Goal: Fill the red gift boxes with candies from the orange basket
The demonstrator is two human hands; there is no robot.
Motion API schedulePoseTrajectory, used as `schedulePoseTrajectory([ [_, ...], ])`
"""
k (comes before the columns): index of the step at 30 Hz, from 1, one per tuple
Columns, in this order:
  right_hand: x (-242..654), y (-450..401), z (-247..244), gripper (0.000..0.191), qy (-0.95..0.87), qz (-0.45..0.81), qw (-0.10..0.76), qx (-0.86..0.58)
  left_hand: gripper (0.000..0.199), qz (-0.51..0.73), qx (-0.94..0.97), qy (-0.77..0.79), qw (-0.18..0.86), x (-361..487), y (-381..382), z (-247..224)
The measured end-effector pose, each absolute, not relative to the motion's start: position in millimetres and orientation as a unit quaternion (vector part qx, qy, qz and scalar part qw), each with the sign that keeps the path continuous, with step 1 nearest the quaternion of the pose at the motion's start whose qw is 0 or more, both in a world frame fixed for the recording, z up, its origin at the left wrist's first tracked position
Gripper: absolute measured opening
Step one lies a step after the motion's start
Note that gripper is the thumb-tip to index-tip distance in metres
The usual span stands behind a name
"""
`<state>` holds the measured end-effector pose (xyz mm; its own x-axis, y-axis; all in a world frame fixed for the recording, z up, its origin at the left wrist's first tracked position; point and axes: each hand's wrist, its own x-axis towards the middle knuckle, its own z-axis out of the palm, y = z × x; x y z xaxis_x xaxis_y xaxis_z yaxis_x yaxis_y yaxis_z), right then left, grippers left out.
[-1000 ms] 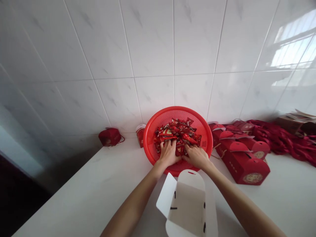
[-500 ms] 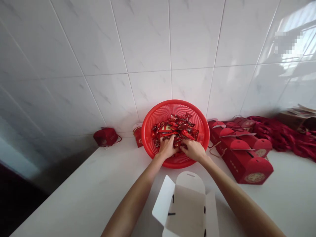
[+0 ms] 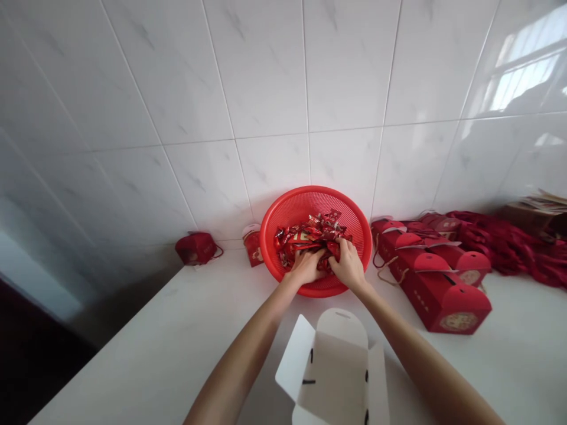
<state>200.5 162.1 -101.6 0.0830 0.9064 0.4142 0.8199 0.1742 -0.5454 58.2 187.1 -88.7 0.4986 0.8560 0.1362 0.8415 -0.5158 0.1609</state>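
A red plastic colander basket (image 3: 271,251) stands against the wall, holding a heap of red-wrapped candies (image 3: 319,227). My left hand (image 3: 309,267) reaches into the near side of the heap, its fingers curled around candies and partly buried. My right hand (image 3: 348,265) is beside it on the right, with bent fingers gripping red wrappers; some fingertips are hidden. Between my forearms sits an open box (image 3: 336,378), its white inside facing up and its flaps folded outward.
Several red gift boxes (image 3: 443,295) with cord handles stand to the right. Behind them lies a pile of dark red ribbon-like material (image 3: 500,245). Left of the basket are a small red box (image 3: 197,248) and a red packet (image 3: 253,247). The white table's left edge drops away.
My right hand has shifted up and turned its fingers into the candies. My left hand has pushed slightly deeper into the heap. The view has tilted a little.
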Motion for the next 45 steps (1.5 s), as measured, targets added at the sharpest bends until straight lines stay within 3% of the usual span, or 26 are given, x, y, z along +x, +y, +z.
schedulePoseTrajectory([
  [6,207.2,171.7,-115.0,0.048,-0.653,0.076,0.455,-0.601,0.047,0.111,0.864,0.489,0.039,62.0,188.4,-83.6],
  [12,214.8,185.6,-122.6,0.035,-0.61,0.137,0.599,-0.501,0.043,0.226,0.855,0.451,0.12,53.4,186.8,-88.1],
  [21,212.7,174.2,-104.7,0.027,-0.553,0.247,0.653,-0.455,0.041,0.426,0.772,0.375,0.287,35.9,167.9,-87.9],
  [30,208.5,154.1,-77.4,0.023,-0.613,0.371,0.591,-0.37,0.044,0.49,0.679,0.32,0.443,23.8,152.6,-79.6],
  [41,212.9,145.2,-74.7,0.06,-0.642,0.498,0.489,-0.317,0.057,0.532,0.616,0.319,0.486,25.1,151.2,-76.4],
  [45,212.1,147.5,-77.3,0.052,-0.637,0.502,0.477,-0.339,0.058,0.541,0.601,0.328,0.488,24.8,153.1,-78.3],
])
